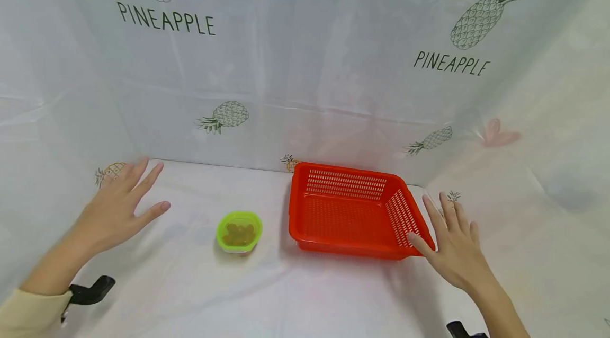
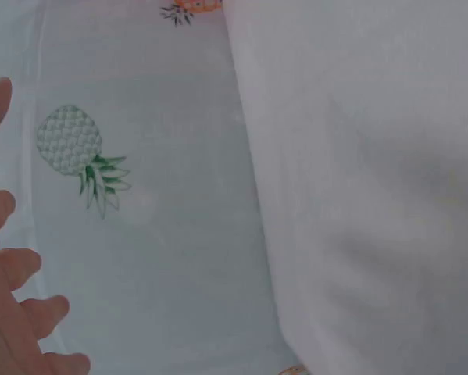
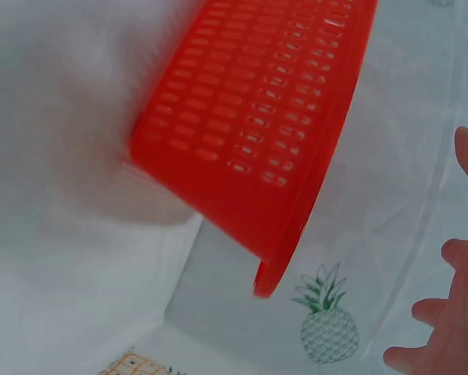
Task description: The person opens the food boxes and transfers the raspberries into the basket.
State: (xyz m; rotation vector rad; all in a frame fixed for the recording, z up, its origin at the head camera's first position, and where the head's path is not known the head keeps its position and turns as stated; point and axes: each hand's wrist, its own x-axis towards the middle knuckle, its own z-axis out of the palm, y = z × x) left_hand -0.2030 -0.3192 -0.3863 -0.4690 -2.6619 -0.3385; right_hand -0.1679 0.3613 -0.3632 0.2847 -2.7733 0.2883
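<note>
head view alone shows the green tub [image 1: 239, 232]; left hand [image 1: 114, 211] and right hand [image 1: 455, 253] splayed, empty.

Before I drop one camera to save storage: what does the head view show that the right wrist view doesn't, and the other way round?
Only the head view shows the lime-green-rimmed container, the left hand with its cream sleeve, and the inside floor of the red slotted basket.

Only the right wrist view shows, close up, the outer face of a slotted basket wall.

Both show part of the basket, the right hand and the pineapple-print sheet.
</note>
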